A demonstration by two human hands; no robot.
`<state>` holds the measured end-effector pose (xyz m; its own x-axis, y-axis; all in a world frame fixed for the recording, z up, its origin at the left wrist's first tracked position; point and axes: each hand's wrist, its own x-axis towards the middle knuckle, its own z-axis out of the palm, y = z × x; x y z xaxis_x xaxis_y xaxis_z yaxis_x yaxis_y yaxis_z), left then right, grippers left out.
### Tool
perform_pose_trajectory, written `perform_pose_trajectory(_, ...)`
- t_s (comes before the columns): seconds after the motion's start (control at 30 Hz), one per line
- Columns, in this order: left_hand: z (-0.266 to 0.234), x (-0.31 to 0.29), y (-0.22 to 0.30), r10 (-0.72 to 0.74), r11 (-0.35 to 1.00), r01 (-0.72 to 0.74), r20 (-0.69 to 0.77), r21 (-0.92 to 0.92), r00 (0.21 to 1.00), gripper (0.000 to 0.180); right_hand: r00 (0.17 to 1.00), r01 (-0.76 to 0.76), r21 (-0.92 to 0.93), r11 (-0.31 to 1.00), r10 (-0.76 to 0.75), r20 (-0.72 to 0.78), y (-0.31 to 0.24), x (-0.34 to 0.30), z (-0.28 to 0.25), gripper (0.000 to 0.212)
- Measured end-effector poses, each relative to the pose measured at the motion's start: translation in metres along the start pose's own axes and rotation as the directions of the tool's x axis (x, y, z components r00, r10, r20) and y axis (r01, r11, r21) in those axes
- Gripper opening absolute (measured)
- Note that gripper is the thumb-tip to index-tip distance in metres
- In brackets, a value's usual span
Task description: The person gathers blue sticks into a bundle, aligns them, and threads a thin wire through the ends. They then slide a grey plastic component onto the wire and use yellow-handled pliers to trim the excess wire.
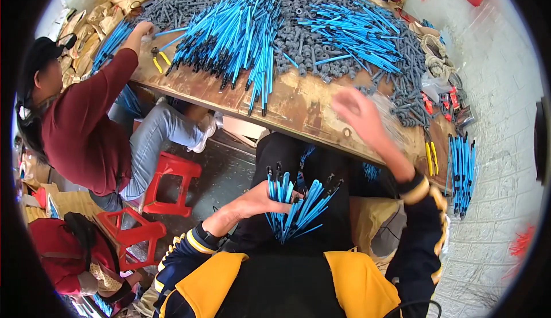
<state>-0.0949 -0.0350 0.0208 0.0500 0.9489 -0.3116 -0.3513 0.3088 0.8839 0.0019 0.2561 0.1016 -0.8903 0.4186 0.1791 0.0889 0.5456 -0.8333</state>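
Observation:
In front of my lap, my left hand [257, 200] is closed around a bundle of thin blue sticks with black ends [313, 203]. The sticks fan out to both sides of the fingers. My right hand [363, 114] is over the front of the wooden table [304, 108], its fingers bent and smeared by motion, so whether it holds anything does not show. Close beside it lies a bunch of thin, clear strips [395, 120]. Beyond the hands are a large heap of blue sticks [229, 37] and a smaller one [359, 34], lying among many grey plastic plugs [324, 45].
Yellow-handled pliers [431, 157] lie at the table's right end, near another blue bundle [461, 174]. A second pair of pliers [159, 61] is at the left. There a co-worker in a maroon top [86, 128] reaches over the table. Red stools [172, 183] stand on the floor.

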Motion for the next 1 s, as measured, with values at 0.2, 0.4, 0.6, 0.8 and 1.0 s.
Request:
perform_pose_trajectory(0.2, -0.013, -0.004, -0.01, 0.032, 0.999, -0.032, -0.01, -0.016, 0.999, 0.028, 0.888, 0.338, -0.763, 0.55, -0.456, 0.065, 0.065, 0.109, 0.025, 0.018)
perform_pose_trajectory(0.4, -0.017, -0.001, -0.004, -0.026, 0.995, 0.027, 0.011, -0.092, 1.0, 0.032, 0.89, 0.364, -0.799, 0.478, -0.431, 0.148, 0.066, 0.115, 0.018, 0.017)
perform_pose_trajectory(0.6, -0.014, 0.001, -0.002, 0.147, 0.985, -0.149, -0.033, -0.09, 0.989, 0.025, 0.97, -0.234, 0.238, 0.943, 0.208, 0.129, -0.016, 0.062, -0.008, 0.026)
perform_pose_trajectory(0.8, 0.019, -0.019, 0.0, 0.123, 0.983, -0.123, -0.006, -0.134, 0.992, 0.021, 0.704, -0.71, 0.492, 0.505, 0.546, 0.455, -0.047, -0.084, 0.058, 0.02)
perform_pose_trajectory(1.0, 0.056, -0.045, -0.008, 0.242, 0.933, -0.219, -0.048, 0.286, 0.969, 0.015, 0.625, -0.772, 0.417, 0.48, 0.451, 0.638, -0.057, -0.135, 0.061, 0.015)
